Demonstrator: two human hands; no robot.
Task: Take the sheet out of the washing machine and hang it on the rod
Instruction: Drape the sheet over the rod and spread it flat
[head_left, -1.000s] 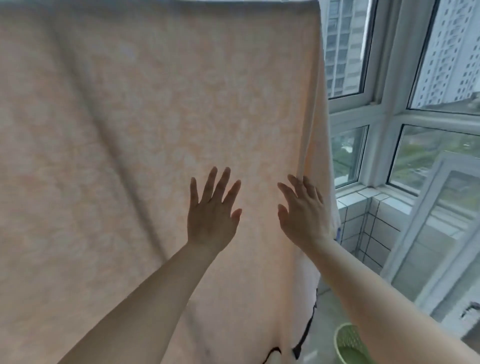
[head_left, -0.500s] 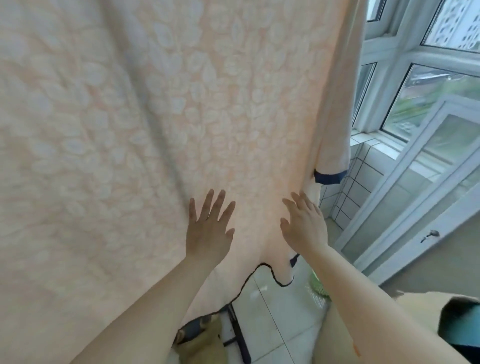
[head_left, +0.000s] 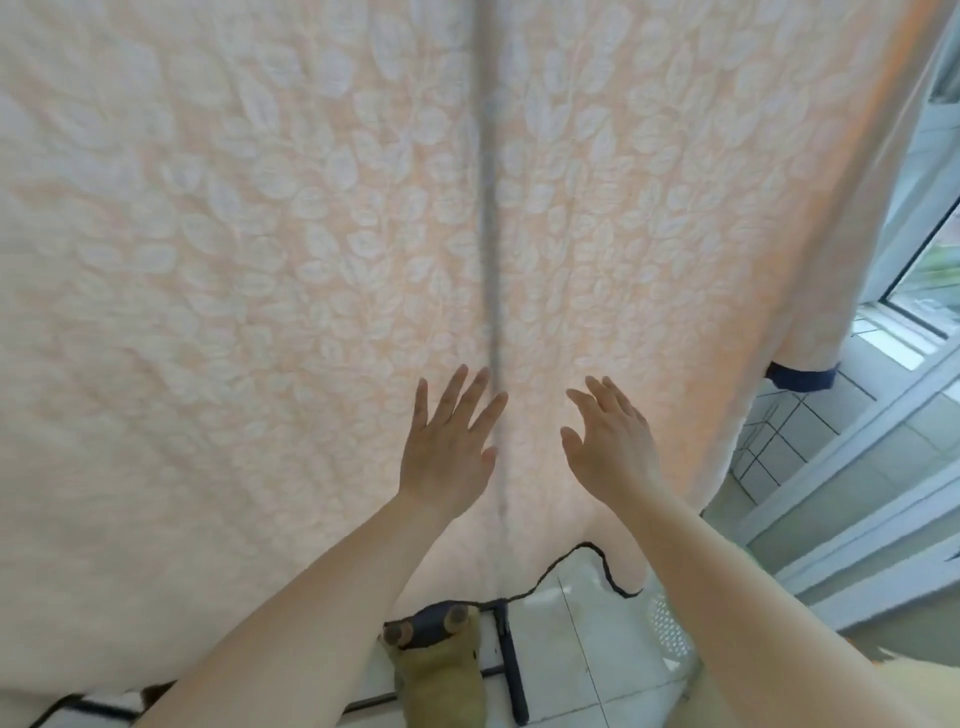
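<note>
Directly ahead, the hanging sheet (head_left: 311, 234) fills most of the frame. Both the left hand (head_left: 447, 447) and right hand (head_left: 613, 447), fingers spread apart, lie low at centre, seemingly flat against it.

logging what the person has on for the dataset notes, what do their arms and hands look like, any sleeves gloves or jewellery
Both forearms are bare as far as the view shows, with no sleeve reaching into the picture. The left hand and right hand wear no gloves. No ring, watch or bracelet shows on the fingers or wrists. The nails look short and unpainted, though the picture is too soft to be sure.
</note>
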